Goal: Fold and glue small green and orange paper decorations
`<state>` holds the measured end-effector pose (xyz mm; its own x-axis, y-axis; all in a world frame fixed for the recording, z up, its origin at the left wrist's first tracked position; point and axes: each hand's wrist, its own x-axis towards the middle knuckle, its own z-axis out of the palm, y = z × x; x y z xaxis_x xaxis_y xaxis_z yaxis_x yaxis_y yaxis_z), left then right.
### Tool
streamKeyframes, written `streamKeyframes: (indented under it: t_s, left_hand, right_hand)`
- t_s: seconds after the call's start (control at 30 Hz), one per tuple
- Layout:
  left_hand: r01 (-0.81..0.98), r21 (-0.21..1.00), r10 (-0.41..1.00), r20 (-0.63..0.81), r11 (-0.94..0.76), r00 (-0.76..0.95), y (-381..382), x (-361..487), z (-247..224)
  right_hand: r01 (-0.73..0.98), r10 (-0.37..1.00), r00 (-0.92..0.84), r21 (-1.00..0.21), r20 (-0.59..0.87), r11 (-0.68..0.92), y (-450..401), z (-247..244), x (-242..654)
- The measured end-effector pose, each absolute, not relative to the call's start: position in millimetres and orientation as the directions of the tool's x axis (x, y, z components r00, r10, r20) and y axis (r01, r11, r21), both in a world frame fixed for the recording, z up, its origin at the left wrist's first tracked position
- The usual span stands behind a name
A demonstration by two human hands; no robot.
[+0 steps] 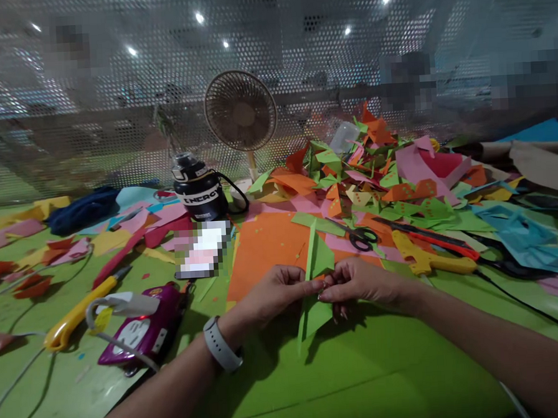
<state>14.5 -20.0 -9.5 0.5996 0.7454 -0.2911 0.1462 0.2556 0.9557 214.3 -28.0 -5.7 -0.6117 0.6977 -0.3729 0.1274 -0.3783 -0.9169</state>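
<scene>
A folded piece of light green paper (318,319) stands between my two hands, above the front of the green table. My left hand (286,291), with a pale watch band at the wrist, pinches it from the left near the middle. From the right, my right hand (353,283) grips the same paper, thumb and fingertips close to the left thumb. The fold runs upright, with flaps spreading to the right above and below the fingers. Behind the paper lies a flat orange sheet (257,250). Black-handled scissors (362,237) rest just beyond my right hand.
A yellow glue gun (426,260) with a cord lies at right. Paper scraps (352,174) pile up behind it. At left are a purple power strip (145,328), a yellow-handled tool (83,313) and a phone (204,250). A dark bottle (198,191) and a fan (241,111) stand at the back.
</scene>
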Motion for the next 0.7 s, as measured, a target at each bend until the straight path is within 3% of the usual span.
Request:
streamKeyframes:
  t_s: [0.7]
  left_hand:
    - [0.135,0.949,0.735,-0.308,0.286,0.604,-20.2,14.3,-7.1]
  right_hand:
    - [0.111,0.709,-0.605,-0.92,-0.363,-0.376,-29.2,-4.3,214.2]
